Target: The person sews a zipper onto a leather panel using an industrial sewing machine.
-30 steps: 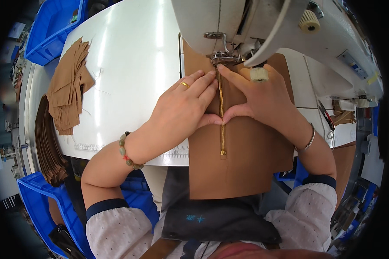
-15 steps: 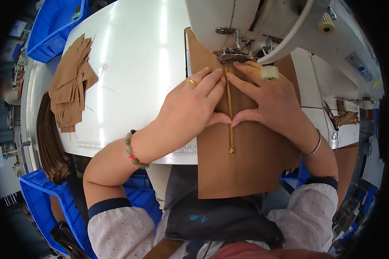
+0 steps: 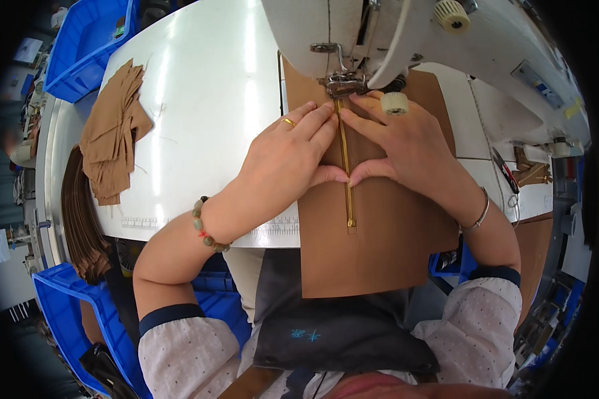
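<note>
A brown leather-like panel (image 3: 373, 253) lies under the presser foot (image 3: 346, 85) of a white sewing machine (image 3: 419, 40). A gold-toothed zipper (image 3: 345, 149) runs lengthwise in a slot in the panel, its near end at a small outlined rectangle. My left hand (image 3: 289, 149), with a gold ring, rests flat on the panel left of the zipper, fingertips close to the foot. Flat on the other side is my right hand (image 3: 406, 143), its far fingertips partly hidden by the machine's white knob (image 3: 395, 103). Both thumbs nearly meet over the zipper. The needle tip cannot be made out.
Loose brown pieces (image 3: 116, 136) are piled on the white table (image 3: 193, 120) at left. A stack of brown strips (image 3: 80, 213) hangs over its edge. Blue bins (image 3: 90, 40) stand far left and near left (image 3: 80, 299). Small snips (image 3: 504, 171) lie at right.
The panel has slid a little away from me, under the presser foot, and both hands have moved with it. The whole view has shifted slightly, so the machine appears farther left.
</note>
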The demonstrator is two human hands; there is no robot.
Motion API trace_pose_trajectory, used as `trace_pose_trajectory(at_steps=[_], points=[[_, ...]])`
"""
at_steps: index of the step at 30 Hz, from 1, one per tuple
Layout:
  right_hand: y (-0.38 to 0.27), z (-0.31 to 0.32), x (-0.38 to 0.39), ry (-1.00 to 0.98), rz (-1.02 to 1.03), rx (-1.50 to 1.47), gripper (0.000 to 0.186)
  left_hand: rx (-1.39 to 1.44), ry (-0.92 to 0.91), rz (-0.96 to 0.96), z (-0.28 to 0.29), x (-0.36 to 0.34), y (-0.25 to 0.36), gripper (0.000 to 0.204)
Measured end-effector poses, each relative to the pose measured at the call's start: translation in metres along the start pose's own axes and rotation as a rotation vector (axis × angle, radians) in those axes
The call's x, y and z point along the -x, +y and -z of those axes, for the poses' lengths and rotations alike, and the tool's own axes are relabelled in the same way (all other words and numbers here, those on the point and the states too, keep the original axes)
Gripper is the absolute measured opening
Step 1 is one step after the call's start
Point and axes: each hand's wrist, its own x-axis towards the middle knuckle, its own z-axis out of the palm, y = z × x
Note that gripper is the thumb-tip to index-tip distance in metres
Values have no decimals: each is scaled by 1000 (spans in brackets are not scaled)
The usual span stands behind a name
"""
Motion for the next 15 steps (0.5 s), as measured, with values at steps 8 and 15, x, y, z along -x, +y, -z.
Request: trace_pose_trajectory(at_steps=[8, 15], points=[[-26, -6, 32, -91, 70, -200, 92, 504, 67, 242, 14, 23, 8, 59], [-108, 23, 88, -289, 96, -383, 82, 1691, 331, 949, 42, 77, 44, 64]])
